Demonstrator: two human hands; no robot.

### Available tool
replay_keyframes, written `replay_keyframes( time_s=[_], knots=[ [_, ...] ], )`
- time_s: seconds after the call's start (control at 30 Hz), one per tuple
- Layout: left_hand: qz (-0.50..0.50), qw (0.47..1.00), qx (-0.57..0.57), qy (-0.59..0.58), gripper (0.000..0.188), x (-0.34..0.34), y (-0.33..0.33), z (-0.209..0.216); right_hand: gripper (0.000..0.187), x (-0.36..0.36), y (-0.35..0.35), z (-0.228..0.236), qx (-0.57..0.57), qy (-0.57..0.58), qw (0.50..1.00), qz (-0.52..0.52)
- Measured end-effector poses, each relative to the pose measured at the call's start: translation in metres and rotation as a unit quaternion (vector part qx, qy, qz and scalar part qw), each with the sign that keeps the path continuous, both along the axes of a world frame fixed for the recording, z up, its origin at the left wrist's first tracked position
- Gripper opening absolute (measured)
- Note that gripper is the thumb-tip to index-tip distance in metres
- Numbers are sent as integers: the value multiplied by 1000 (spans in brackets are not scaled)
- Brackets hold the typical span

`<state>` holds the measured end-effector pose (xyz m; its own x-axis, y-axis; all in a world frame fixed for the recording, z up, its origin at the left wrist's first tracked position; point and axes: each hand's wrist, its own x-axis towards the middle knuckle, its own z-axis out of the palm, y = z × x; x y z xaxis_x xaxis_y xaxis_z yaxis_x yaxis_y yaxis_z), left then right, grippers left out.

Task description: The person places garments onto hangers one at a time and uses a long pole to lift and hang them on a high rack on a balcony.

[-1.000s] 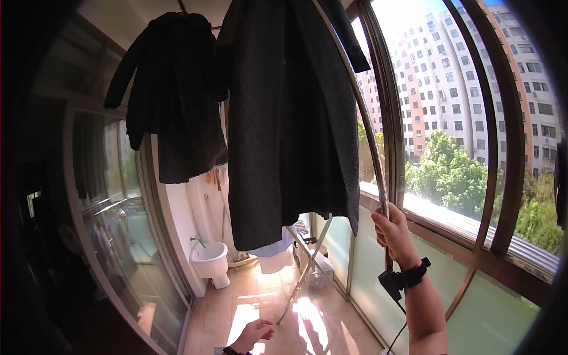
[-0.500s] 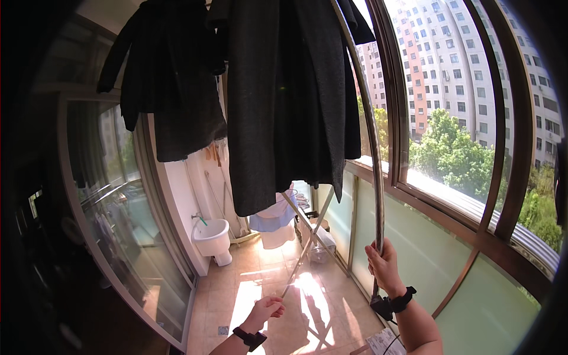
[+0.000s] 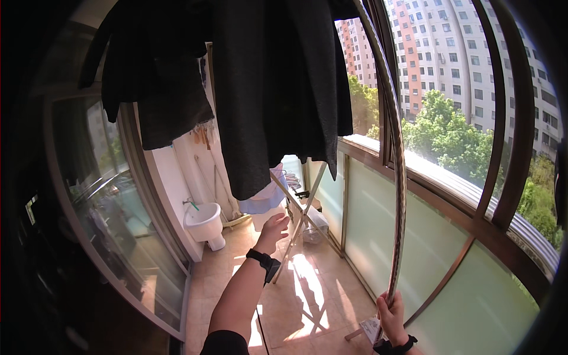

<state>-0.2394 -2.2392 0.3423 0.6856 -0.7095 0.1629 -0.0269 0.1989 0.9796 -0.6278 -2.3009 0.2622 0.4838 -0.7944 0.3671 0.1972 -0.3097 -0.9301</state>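
A long clothes pole (image 3: 398,195) rises from my right hand (image 3: 391,316), whose fingers are wrapped round its lower part. The pole runs up beside a long black coat (image 3: 278,100), past the upper edge of the view; its top end is not visible. My left hand (image 3: 274,232) is raised below the coat's hem, apart from it, with the fingers loosely bent, spread and holding nothing. To the left of the coat hangs a second dark garment (image 3: 168,89). How both garments hang is out of view.
A white pedestal sink (image 3: 203,221) stands by the left wall, near a sliding glass door (image 3: 106,213). Farther back are a crossed-leg drying rack (image 3: 303,213) and a light blue cloth (image 3: 264,202). Framed windows and frosted panels (image 3: 402,231) line the right side.
My left hand has moved up and forward toward the coat's hem. My right hand, still gripping the pole, has gone lower, and the pole has shifted right. The view has tilted slightly.
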Motion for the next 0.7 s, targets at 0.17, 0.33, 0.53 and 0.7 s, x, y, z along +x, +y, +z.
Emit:
replay_keyframes(
  time_s=[0.17,0.33,0.53,0.7],
  knots=[
    [-21,999,-32,12,75,4,-51,22,12,-39,2,-11,17,48,997,-65],
    [-1,996,-88,26,78,52,-111,41,18,-46,-7,-52,32,14,990,-135],
    [23,993,-96,-63,84,162,-141,50,19,-16,-14,-57,23,-18,987,-156],
    [29,899,-384,208,58,141,-153,80,21,13,-19,-65,74,12,985,-158]
  ],
)
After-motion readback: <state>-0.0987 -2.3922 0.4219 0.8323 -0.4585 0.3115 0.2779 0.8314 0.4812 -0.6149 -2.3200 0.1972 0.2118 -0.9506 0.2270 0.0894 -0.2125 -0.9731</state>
